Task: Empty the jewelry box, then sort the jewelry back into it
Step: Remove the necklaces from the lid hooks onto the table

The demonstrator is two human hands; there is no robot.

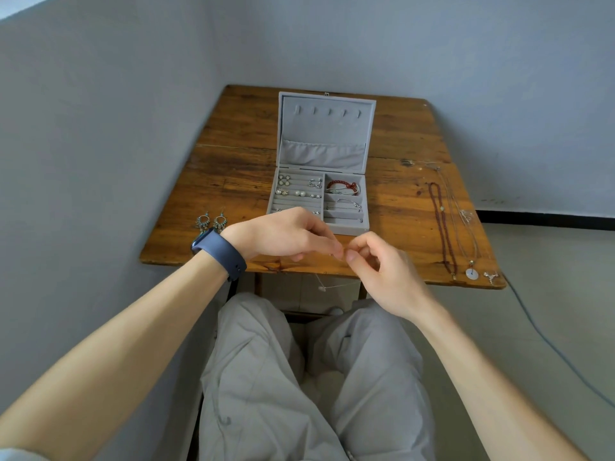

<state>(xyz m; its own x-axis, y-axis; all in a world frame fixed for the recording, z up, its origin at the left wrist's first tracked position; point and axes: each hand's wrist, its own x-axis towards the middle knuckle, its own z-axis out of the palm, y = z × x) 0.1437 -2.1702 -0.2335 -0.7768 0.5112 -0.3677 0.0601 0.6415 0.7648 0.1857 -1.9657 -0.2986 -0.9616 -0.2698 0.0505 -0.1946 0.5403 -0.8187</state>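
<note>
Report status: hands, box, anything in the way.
Left hand and right hand pinch thin chain. Jewelry box open, partly filled. Nothing blocks it; necklaces lie right, drop earrings left.

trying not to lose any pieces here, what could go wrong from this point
1. The thin chain is pinched between the left hand and the right hand, and its loop hangs below the front edge of the table. If the grip slips, it would probably fall to the floor.
2. The necklaces on the right have their pendants close to the front edge. A nudge from the right arm could sweep them off.
</note>
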